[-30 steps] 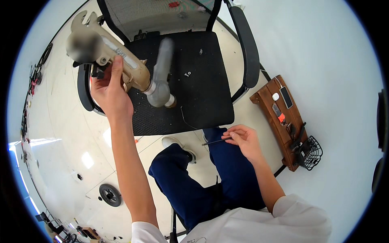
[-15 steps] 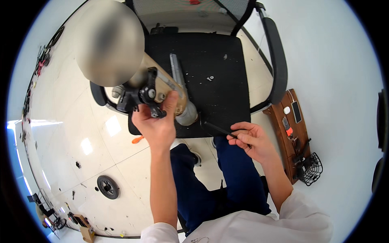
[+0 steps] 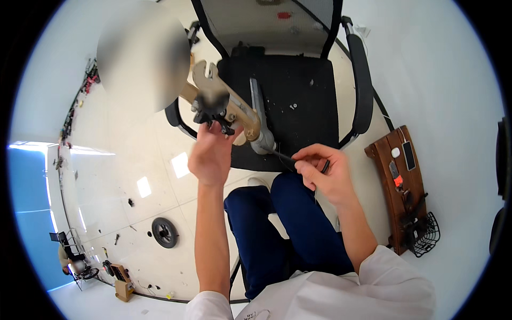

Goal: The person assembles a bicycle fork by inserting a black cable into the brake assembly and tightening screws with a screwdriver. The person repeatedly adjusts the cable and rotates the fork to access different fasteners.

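Observation:
A tan fork [image 3: 242, 113] with a slotted end, seemingly a bicycle fork, slants over the black chair seat [image 3: 306, 128]. A black clamp-like part, perhaps a brake caliper [image 3: 226, 128], is fixed to its side. My left hand [image 3: 210, 154] is closed around the fork beside this part, its fingertips partly hidden. Beyond the fork lies a grey metal bar [image 3: 257, 98], and a rounded grey end [image 3: 263, 143] joins the fork's near end. My right hand [image 3: 326, 169] pinches a black hex key [image 3: 285, 158], whose tip meets or nearly meets that grey end.
Small screws [image 3: 293, 106] lie on the seat between the armrests. To the right, a wooden bench [image 3: 392, 192] carries a phone [image 3: 409, 155] and a black wire basket [image 3: 426, 234]. A small wheel [image 3: 165, 232] and scattered parts rest on the floor at left. A blurred patch covers the upper left.
The view has shifted, and the fork has turned so its slotted end shows. My right hand has brought the hex key's tip up to the grey end. My left hand keeps its hold.

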### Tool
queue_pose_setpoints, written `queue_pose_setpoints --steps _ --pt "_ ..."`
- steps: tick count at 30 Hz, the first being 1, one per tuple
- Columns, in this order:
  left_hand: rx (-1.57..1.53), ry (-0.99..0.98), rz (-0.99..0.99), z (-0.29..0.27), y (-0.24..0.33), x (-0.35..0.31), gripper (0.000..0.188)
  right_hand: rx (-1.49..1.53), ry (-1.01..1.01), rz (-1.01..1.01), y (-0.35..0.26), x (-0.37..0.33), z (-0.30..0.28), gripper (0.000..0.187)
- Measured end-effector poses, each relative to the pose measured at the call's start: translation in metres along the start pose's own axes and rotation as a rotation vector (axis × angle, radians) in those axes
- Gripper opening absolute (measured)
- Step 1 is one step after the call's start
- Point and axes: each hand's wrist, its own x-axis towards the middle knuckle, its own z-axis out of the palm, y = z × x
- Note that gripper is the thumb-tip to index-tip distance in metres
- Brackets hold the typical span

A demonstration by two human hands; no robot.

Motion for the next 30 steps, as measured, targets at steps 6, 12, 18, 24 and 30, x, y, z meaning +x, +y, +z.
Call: queue_pose_setpoints --steps 6,12,18,24,30 --pt "0.43 0.338 -0.225 0.033 0.056 0.034 0.074 -0.053 0.009 0.0 -0.003 -0.011 -0.012 0.011" --pt "1.253 0.386 -0.248 0.048 0.079 0.089 0.051 -0.229 0.015 -0.175 0.0 -0.002 -0.016 0.012" --pt "1.624 0.107 0.091 0.065 0.062 0.081 0.024 -0.326 -0.006 -0.249 -0.002 0.009 -0.004 0.009" --pt "1.583 0.087 0.237 0.08 0.044 0.05 0.017 -0.429 -0.01 -0.339 0.001 0.011 0.005 0.009" --pt "1.532 0.156 0.224 0.073 0.047 0.034 0.016 -0.428 -0.016 -0.363 0.009 0.01 0.025 0.011"
